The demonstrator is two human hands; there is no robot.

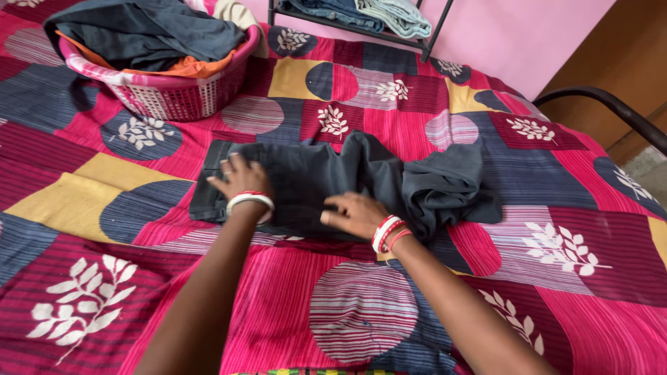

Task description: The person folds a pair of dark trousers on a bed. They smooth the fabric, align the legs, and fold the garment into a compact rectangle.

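A dark grey pair of trousers lies across the bed, its waist end at the left and its legs bunched up at the right. My left hand rests flat on the waist end, fingers spread. My right hand presses flat on the near edge of the garment, near its middle. Both wrists wear red and white bangles. Neither hand grips the cloth.
The bed is covered by a patchwork bedsheet in pink, red, navy and yellow. A pink laundry basket with dark and orange clothes stands at the back left. A black metal rack holding folded jeans stands behind, by a pink wall.
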